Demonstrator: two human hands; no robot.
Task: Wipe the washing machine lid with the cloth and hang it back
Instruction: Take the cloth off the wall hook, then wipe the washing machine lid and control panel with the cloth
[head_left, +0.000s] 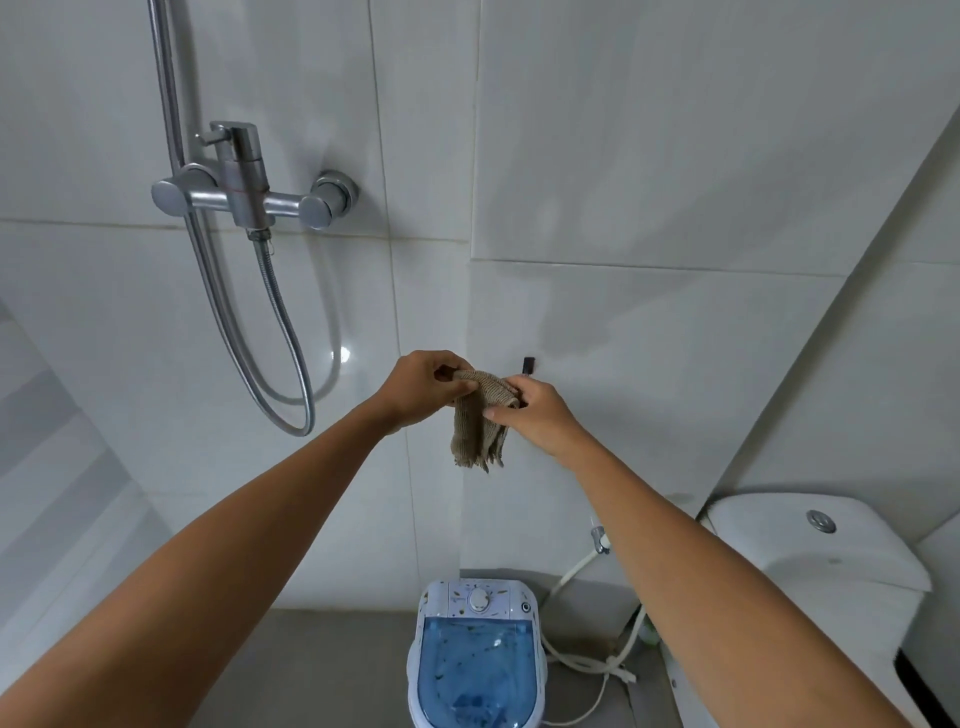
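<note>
A brown knitted cloth (480, 426) hangs folded between both hands, held up against the white tiled wall. My left hand (423, 389) pinches its top left edge. My right hand (535, 415) grips its top right side, just below a small dark wall hook (528, 365). Far below, on the floor, stands a small washing machine (475, 657) with a translucent blue lid (475, 670) and a white dial panel. The lid is closed.
A chrome shower mixer (244, 192) with a looping metal hose (280, 332) is mounted on the wall at upper left. A white toilet cistern (821, 566) stands at lower right. A white hose (587, 660) and a wall valve (600, 538) lie between machine and toilet.
</note>
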